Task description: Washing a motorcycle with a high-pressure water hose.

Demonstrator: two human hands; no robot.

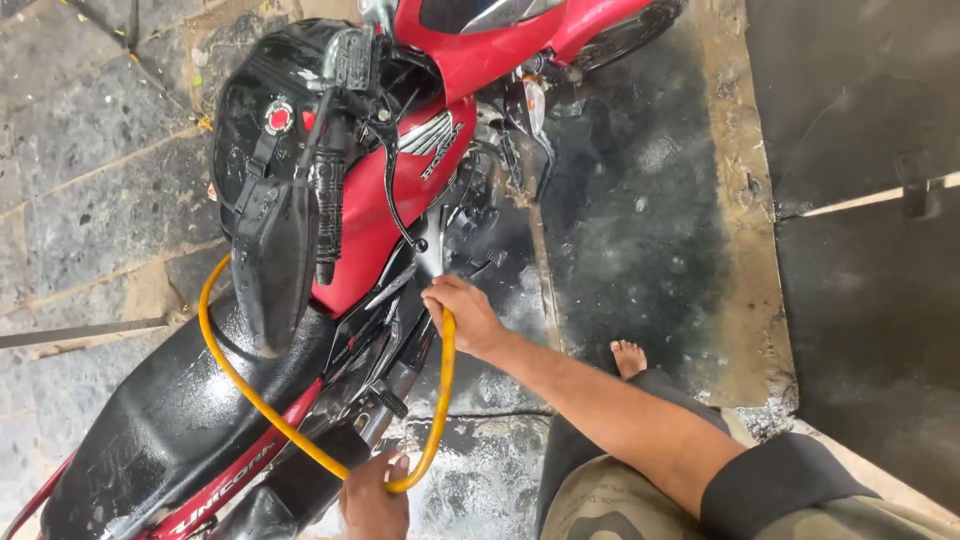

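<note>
A red and black motorcycle [372,215] stands wet on the ground, leaning across the left half of the view. My right hand [463,316] reaches to the engine side below the red tank and grips the end of a yellow hose [250,398]. The hose loops from over the black seat [165,410] down to my left hand [373,500], which holds the bend at the bottom edge, then rises to my right hand. The hose's nozzle is hidden by my fingers. A black handlebar grip [326,205] and lever hang above the tank.
The floor is wet dark stone with foam patches [640,230] to the right of the bike. My bare foot [628,357] stands on it. A dark mat [870,300] covers the right side. Grey paving slabs [90,180] lie on the left.
</note>
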